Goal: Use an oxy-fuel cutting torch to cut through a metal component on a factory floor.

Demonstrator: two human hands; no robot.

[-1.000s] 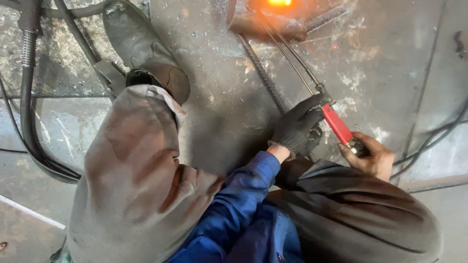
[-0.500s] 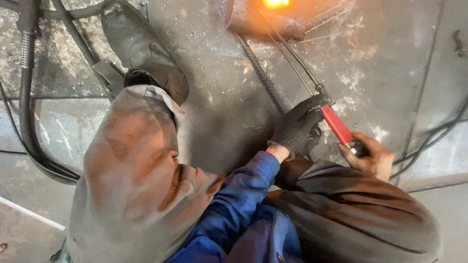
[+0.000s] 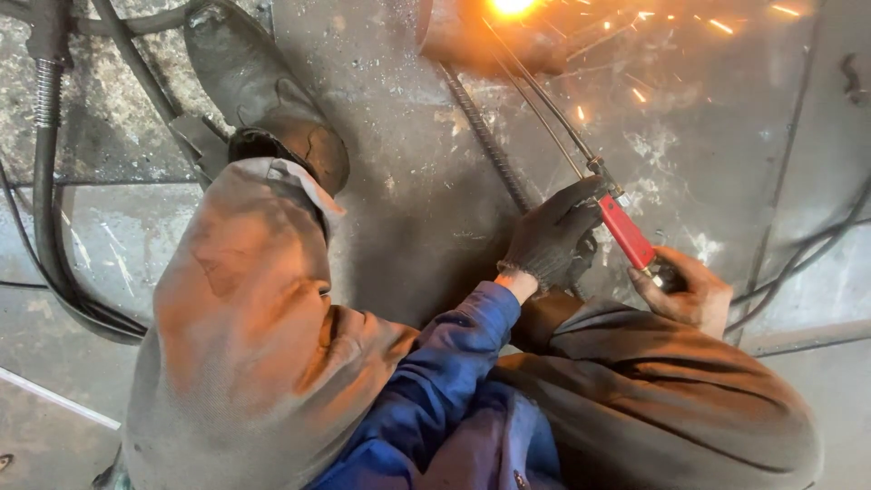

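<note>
Cutting torch [image 3: 626, 234]: rigid metal, likely fairly light; red handle is the place to grip; tip throws sparks well beyond the fingers. Right hand [image 3: 682, 292] bare, wrapped around the handle's rear; left hand [image 3: 549, 240], dark-gloved, curled at its front, steadying the 2 thin tubes.

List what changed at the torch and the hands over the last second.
Sparks now fly right from the glowing cut; earlier there was only the glow. Unchanged: the gloved left hand steadies the torch tubes, and the bare right hand holds the red-handled torch. The boot has not moved.
</note>
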